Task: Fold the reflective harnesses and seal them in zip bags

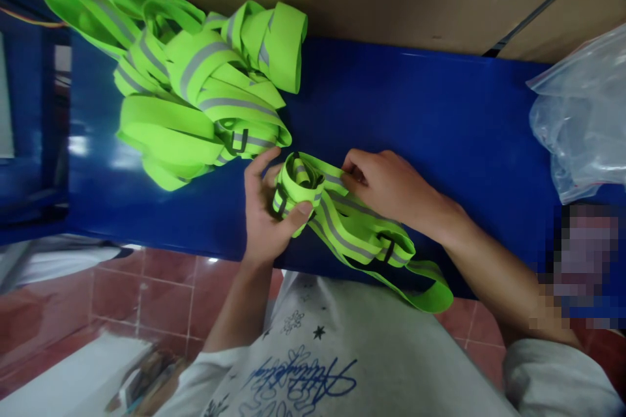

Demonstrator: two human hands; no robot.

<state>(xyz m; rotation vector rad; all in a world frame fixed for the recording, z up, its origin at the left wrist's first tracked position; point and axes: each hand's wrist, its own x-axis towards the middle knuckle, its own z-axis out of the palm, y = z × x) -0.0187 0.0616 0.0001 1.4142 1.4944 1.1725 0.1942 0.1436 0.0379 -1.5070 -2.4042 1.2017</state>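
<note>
A neon green reflective strap [352,228] with grey stripes and black buckles lies across the near edge of the blue table [440,124]. My left hand [261,212] is closed around the rolled-up end of this strap, thumb pressed on the roll. My right hand [391,186] pinches the strap's flat part just right of the roll. The strap's loose tail hangs off the table's front edge toward my lap.
A heap of the same green reflective straps [190,78] is piled at the table's far left. Clear plastic bags [581,111] lie at the right end. A brown wall runs behind the table. Red floor tiles [147,287] show below.
</note>
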